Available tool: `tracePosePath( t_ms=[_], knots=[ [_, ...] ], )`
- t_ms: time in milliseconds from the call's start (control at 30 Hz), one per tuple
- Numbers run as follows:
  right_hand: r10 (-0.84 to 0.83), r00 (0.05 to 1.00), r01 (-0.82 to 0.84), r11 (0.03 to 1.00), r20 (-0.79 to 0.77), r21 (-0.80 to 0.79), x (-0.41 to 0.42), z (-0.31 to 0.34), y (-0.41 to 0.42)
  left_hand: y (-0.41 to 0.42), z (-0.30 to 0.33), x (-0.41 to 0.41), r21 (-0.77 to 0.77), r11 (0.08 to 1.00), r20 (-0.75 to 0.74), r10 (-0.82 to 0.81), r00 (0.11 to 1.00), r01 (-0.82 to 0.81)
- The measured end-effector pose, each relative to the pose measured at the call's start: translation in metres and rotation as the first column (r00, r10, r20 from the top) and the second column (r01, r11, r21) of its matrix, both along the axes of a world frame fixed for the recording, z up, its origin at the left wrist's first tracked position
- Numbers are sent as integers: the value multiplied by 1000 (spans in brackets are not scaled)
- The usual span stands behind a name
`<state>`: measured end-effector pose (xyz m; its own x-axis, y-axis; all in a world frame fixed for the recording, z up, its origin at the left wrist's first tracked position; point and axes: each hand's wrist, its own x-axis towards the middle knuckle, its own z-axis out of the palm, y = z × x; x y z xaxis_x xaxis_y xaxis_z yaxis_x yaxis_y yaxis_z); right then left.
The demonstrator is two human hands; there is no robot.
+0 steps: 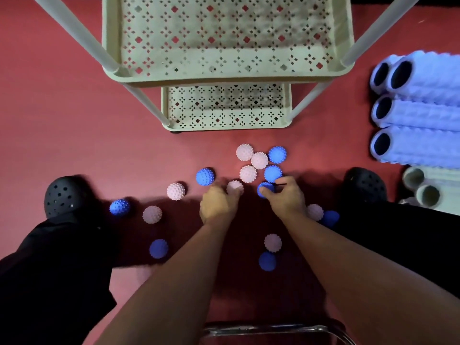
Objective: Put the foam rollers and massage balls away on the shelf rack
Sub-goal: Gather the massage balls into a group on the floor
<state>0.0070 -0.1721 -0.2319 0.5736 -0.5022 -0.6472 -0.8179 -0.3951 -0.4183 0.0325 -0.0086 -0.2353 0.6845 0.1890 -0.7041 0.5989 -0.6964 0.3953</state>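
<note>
Several spiky massage balls, pink and blue, lie scattered on the red floor in front of me. My left hand (219, 204) curls round a pink ball (235, 186). My right hand (286, 197) grips a blue ball (264, 188). Just beyond the hands, a cluster of pink balls (258, 160) and blue balls (277, 154) touch one another. The cream shelf rack (226, 78) stands ahead, its perforated top tray and lower tray (225, 125) bare. Pale blue foam rollers (423, 115) are stacked on the right.
My two feet in black perforated clogs (63, 195) stand either side of the balls. Cream-coloured rollers (428, 192) lie at the right edge, below the blue ones. A metal chair frame (273, 328) shows at the bottom. White rack posts (74, 33) rise at both sides.
</note>
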Motion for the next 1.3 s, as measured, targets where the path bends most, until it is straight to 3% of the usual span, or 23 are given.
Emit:
tracePosePath(
  t_ms=[100, 233, 333, 400, 433, 533, 600, 700, 800, 900, 1100, 1300],
  knots=[
    [-26, 999, 26, 1000, -47, -6, 2, -3, -2, 0, -8, 0, -14, 1000, -63, 24, 998, -24],
    [-15, 998, 16, 1000, -55, 18, 0, -3, 1, 14, -6, 0, -3, 992, -61, -124, 990, 124],
    [13, 998, -9, 998, -59, 62, -4, -1, 8, 26, 7, -2, 212, 966, 173, -189, 967, 151],
    [32, 999, -28, 995, -40, 95, -5, -2, 13, 35, 9, 1, 238, 965, 388, -194, 901, 105],
    [34, 999, -31, 994, -28, 103, -5, -3, 15, 40, 7, 5, 242, 964, 420, -209, 883, 112],
    [34, 999, -32, 997, -28, 65, -1, -1, 15, 51, 0, 21, 149, 980, 292, -171, 941, 132],
    [8, 1000, -8, 999, 1, -51, 3, 3, 12, 54, -3, 26, 40, 991, 177, -131, 975, 126],
    [-85, 990, 105, 980, 117, -170, 12, 8, 1, 56, -4, 26, -2, 995, 189, -101, 977, 104],
    [-112, 984, 125, 988, 135, -93, 25, 3, -14, 51, -6, 29, 9, 997, 207, -72, 976, 71],
    [-65, 997, 66, 998, 49, -19, 37, -5, -22, 33, -5, 39, -83, 992, 164, -76, 984, 90],
    [-25, 999, 25, 1000, -35, 8, 33, -10, -18, 4, -8, 48, -159, 977, 117, -122, 986, 140],
    [-4, 999, 2, 999, 32, 50, 28, -12, -17, 14, -8, 48, -112, 955, 73, -269, 960, 275]
  ],
)
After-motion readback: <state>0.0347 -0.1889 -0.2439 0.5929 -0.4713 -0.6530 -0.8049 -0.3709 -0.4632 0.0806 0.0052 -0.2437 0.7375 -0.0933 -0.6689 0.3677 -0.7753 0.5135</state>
